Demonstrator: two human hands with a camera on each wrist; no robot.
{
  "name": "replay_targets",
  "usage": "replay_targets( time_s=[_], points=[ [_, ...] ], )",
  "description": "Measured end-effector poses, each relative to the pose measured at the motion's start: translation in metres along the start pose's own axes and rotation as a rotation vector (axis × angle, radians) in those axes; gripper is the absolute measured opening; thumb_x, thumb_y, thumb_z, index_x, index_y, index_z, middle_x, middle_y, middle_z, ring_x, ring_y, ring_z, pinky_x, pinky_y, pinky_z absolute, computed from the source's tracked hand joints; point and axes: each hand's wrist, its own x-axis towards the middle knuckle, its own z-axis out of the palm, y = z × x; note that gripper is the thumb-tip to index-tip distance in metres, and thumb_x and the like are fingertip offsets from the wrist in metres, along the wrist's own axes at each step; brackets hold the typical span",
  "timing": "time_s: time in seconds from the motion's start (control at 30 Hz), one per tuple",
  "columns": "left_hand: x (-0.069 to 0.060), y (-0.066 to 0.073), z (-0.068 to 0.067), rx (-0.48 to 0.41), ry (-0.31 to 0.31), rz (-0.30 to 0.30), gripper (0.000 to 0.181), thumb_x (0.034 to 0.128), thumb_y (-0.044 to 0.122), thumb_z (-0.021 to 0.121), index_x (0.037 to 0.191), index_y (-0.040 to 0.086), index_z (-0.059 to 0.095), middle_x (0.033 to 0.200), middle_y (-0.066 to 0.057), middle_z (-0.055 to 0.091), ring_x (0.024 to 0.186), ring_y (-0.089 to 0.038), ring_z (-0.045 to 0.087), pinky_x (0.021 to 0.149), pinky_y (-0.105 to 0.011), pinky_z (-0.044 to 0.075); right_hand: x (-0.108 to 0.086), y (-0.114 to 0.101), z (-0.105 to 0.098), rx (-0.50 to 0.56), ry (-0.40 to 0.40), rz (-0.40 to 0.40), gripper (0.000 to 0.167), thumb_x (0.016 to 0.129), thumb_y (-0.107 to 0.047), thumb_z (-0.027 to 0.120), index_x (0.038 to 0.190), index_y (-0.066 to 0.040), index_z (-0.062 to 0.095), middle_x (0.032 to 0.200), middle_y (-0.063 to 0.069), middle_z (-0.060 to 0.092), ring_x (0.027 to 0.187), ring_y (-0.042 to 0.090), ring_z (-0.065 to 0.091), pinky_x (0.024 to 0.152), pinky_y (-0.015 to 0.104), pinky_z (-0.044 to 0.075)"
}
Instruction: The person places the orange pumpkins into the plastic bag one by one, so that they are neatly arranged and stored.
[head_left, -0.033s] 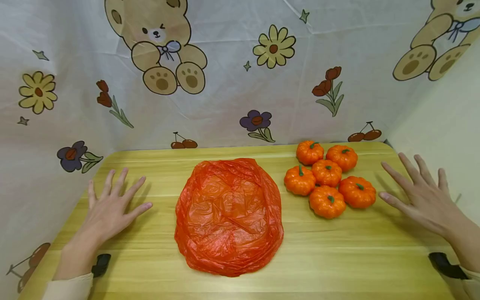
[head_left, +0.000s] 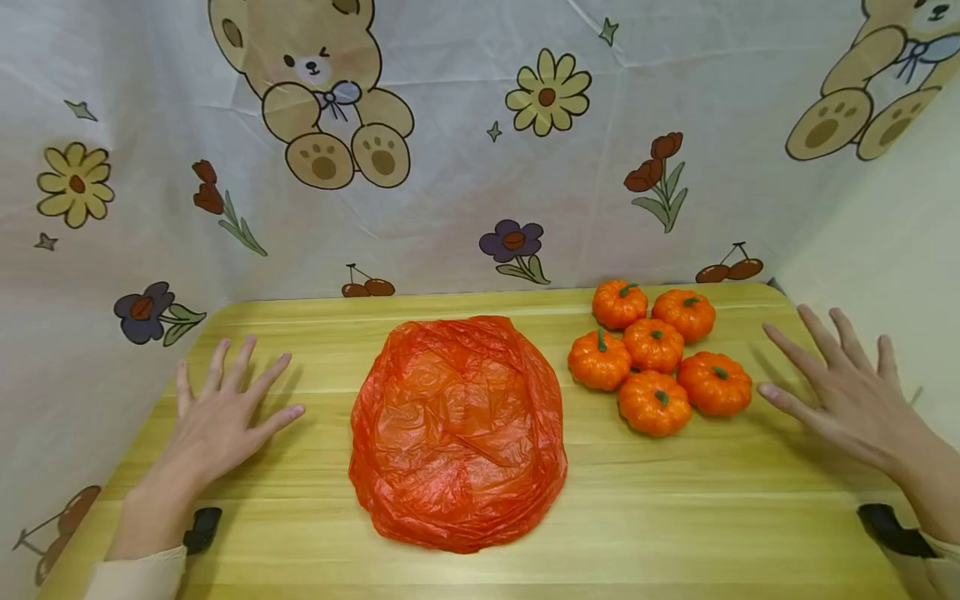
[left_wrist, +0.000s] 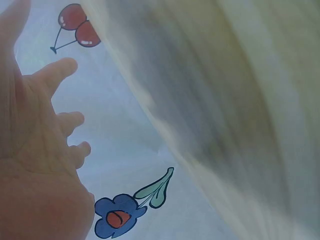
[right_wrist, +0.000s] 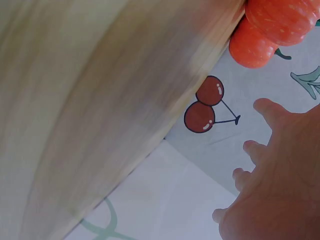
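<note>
A crumpled red plastic bag point(head_left: 461, 433) lies spread in a rounded shape at the middle of the table. To its right sits a cluster of several small orange pumpkins point(head_left: 655, 346) with green stems. My left hand point(head_left: 217, 425) is held at the table's left side, fingers spread, apart from the bag and holding nothing. On the right, my other hand point(head_left: 855, 404) has its fingers spread too, beside the rightmost pumpkin point(head_left: 714, 384) without touching it. In the right wrist view, pumpkins point(right_wrist: 282, 20) show at the top corner, past the fingers.
The light wooden table point(head_left: 300, 517) ends at a hanging white cloth point(head_left: 450, 167) printed with bears, flowers and cherries, behind and to the left. A pale plain wall point(head_left: 900, 275) rises at the right. Black straps point(head_left: 202, 531) are on the wrists.
</note>
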Motion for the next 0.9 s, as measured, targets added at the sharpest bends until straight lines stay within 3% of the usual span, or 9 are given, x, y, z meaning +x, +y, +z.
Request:
replay_targets(
  time_s=[0.47,0.6,0.73,0.9],
  points=[
    [0.003,0.002,-0.004,-0.042,-0.008,-0.012,0.081,0.101,0.064,0.056,0.168,0.029,0.028,0.177,-0.017,0.0,0.161,-0.048,-0.01,0.113,-0.076,-0.024,0.001,-0.001,-0.003,0.052,0.015,-0.011,0.085,0.1,-0.044,0.065,0.17,-0.029,0.019,0.178,0.009,-0.005,0.161,0.047,-0.011,0.111,0.078,-0.023],
    [0.002,0.002,-0.007,-0.147,-0.02,-0.022,0.077,0.1035,0.058,0.057,0.168,0.028,0.027,0.177,-0.018,0.0,0.161,-0.047,-0.009,0.112,-0.077,-0.024,-0.001,-0.001,-0.002,0.086,0.013,-0.015,0.083,0.101,-0.039,0.064,0.17,-0.026,0.021,0.178,0.009,-0.005,0.162,0.044,-0.012,0.112,0.079,-0.022],
    [0.002,0.001,-0.013,-0.299,-0.038,-0.038,0.074,0.1049,0.049,0.06,0.168,0.025,0.029,0.176,-0.021,0.005,0.161,-0.05,-0.006,0.113,-0.077,-0.022,0.001,-0.004,0.0,0.198,0.008,-0.023,0.077,0.103,-0.031,0.062,0.169,-0.022,0.024,0.178,0.012,0.0,0.163,0.04,-0.01,0.113,0.078,-0.021],
    [0.001,-0.007,-0.015,-0.465,-0.086,-0.059,0.073,0.1056,0.042,0.063,0.168,0.023,0.029,0.174,-0.026,0.011,0.156,-0.06,0.008,0.113,-0.086,0.004,0.003,-0.007,0.0,0.355,0.008,-0.034,0.07,0.105,-0.022,0.057,0.168,-0.023,0.027,0.176,0.02,0.013,0.164,0.038,-0.003,0.116,0.076,-0.019]
  ],
)
